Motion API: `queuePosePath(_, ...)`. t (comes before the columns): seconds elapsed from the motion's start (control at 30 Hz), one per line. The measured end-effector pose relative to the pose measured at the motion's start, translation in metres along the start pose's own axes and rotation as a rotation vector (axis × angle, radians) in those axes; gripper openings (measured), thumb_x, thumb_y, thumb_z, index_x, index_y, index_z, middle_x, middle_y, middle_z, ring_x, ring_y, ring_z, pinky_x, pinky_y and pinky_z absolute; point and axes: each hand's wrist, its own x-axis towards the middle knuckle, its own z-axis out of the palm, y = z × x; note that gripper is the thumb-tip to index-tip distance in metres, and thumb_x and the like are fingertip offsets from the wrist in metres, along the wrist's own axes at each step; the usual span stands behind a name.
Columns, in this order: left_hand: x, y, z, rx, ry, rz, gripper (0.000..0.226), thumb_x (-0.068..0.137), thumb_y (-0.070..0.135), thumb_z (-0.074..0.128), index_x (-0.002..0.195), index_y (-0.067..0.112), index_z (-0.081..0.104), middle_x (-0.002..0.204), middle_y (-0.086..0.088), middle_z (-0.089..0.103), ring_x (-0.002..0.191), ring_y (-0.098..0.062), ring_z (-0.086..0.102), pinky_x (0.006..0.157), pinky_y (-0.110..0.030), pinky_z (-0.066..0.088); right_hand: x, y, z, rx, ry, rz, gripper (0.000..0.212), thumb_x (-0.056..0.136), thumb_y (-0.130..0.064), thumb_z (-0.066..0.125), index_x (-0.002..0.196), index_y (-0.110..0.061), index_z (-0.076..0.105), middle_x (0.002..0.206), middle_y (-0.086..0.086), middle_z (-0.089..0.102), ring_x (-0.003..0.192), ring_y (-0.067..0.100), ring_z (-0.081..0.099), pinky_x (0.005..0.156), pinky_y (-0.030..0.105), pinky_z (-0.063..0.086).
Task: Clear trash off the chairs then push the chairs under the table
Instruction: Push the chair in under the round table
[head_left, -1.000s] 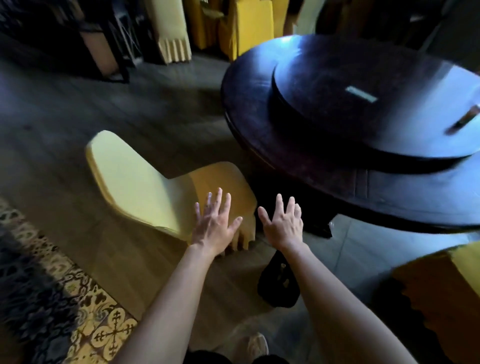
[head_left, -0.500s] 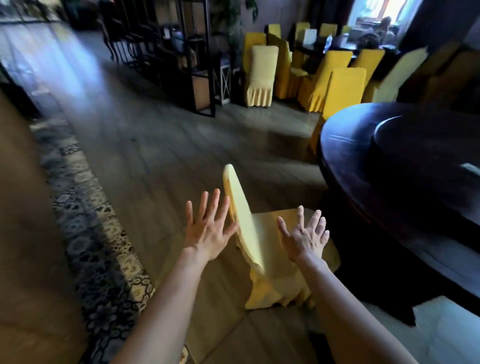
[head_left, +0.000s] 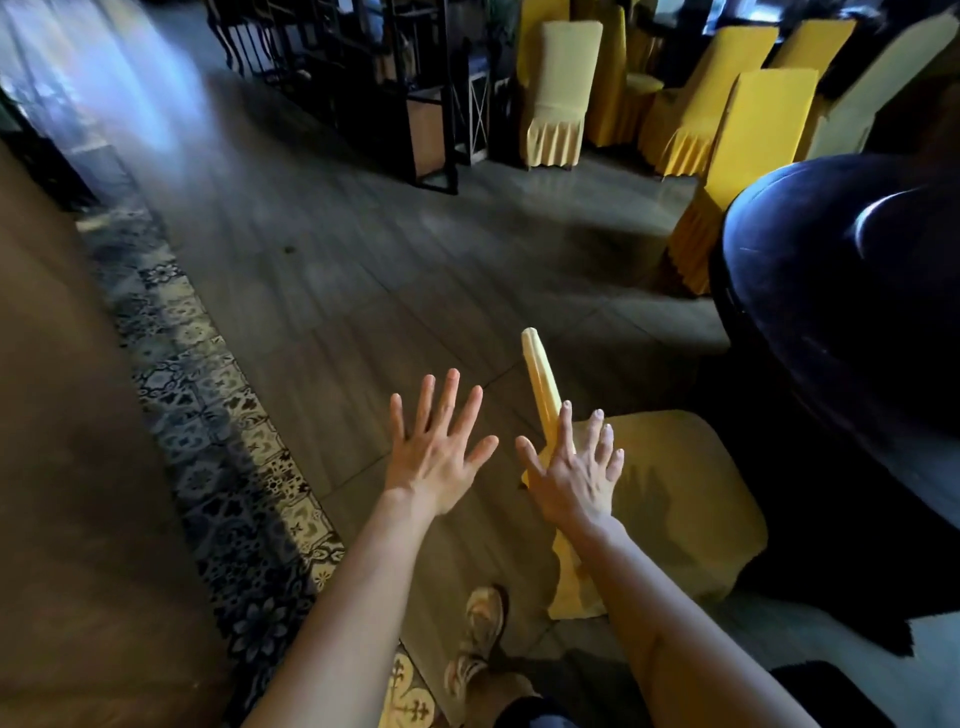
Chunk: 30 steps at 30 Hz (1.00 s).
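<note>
Change: since half a second ago the view has been swung toward the table, and the chair (head_left: 675, 499) is now seen nearer and lower right. Its back, earlier framed between the two hands, is now crossed by the right hand (head_left: 574, 473).
Left hand: the left hand (head_left: 439, 452) is held out flat with fingers spread wide, palm down. Nothing is gripped. It is seen over the bare floor (head_left: 363, 286), just left of the chair's back.
Right hand: it is held flat with fingers splayed wide and nothing gripped. It is seen across the upper edge of the chair's back. Whether the back is actually touched cannot be told.
Chair: it is draped in a yellow cover. The back is seen edge-on, rising up and left. The seat is turned toward the table, with its far side in the table's shadow.
Table: the table (head_left: 831, 312), dark and round, is seen at the right, just beyond the seat.
Other seating: more yellow covered chairs (head_left: 561, 93) are grouped at the far end. One of them is placed at the table's far edge.
Shelf: a black metal shelf (head_left: 363, 78) is seen at the top centre.
Carpet: a patterned carpet (head_left: 208, 415) is laid along the left.
Foot: a shoe (head_left: 483, 623) is seen between the forearms.
</note>
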Motion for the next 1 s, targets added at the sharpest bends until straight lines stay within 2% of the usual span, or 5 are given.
queuePosePath(0.13, 0.065, -0.005, 0.015, 0.004, -0.019, 0.099, 0.071, 0.097, 0.073, 0.003, 0.159, 0.040, -0.013, 0.166, 0.003, -0.030, 0.152, -0.025, -0.030, 0.120, -0.060, -0.019, 0.033, -0.018, 0.024, 0.088, -0.004, 0.085, 0.086, 0.093, -0.079, 0.014, 0.157, -0.034, -0.020, 0.169, 0.011, -0.015, 0.156, 0.036, -0.003, 0.125, 0.058, 0.003)
queuePosePath(0.27, 0.122, -0.002, 0.025, -0.004, -0.099, 0.218, 0.073, 0.093, 0.073, -0.003, 0.156, 0.041, -0.021, 0.164, 0.004, -0.035, 0.152, -0.025, -0.032, 0.118, -0.058, -0.024, 0.038, -0.033, 0.038, 0.136, 0.207, 0.170, 0.079, 0.096, -0.074, 0.009, 0.162, -0.030, 0.008, 0.170, 0.011, 0.010, 0.152, 0.035, 0.022, 0.123, 0.058, 0.021)
queuePosePath(0.43, 0.185, -0.005, 0.031, 0.014, -0.234, 0.424, 0.075, 0.090, 0.076, -0.004, 0.153, 0.044, -0.029, 0.165, 0.005, -0.033, 0.152, -0.027, -0.031, 0.120, -0.063, -0.018, 0.053, -0.038, 0.037, 0.192, 0.277, 0.303, 0.077, 0.097, -0.073, 0.010, 0.161, -0.030, 0.016, 0.170, 0.008, 0.007, 0.152, 0.033, 0.025, 0.122, 0.055, 0.022)
queuePosePath(0.73, 0.257, -0.012, 0.046, -0.110, -0.321, 0.792, 0.087, 0.082, 0.093, 0.018, 0.154, 0.056, -0.014, 0.170, 0.005, -0.020, 0.156, -0.027, -0.019, 0.124, -0.057, -0.013, 0.084, -0.028, 0.020, 0.377, 0.212, 0.716, 0.080, 0.083, -0.084, -0.008, 0.152, -0.046, -0.023, 0.169, 0.008, -0.013, 0.155, 0.033, 0.016, 0.122, 0.050, 0.025)
queuePosePath(1.0, 0.317, 0.013, 0.056, -0.111, -0.323, 1.248, 0.089, 0.080, 0.092, 0.034, 0.153, 0.041, 0.032, 0.162, -0.015, 0.038, 0.151, -0.044, 0.029, 0.115, -0.071, 0.018, 0.086, -0.049, 0.030, 0.123, 0.525, 0.753, 0.076, 0.100, -0.067, 0.017, 0.146, -0.018, 0.052, 0.158, 0.018, 0.039, 0.131, 0.039, 0.054, 0.113, 0.052, 0.036)
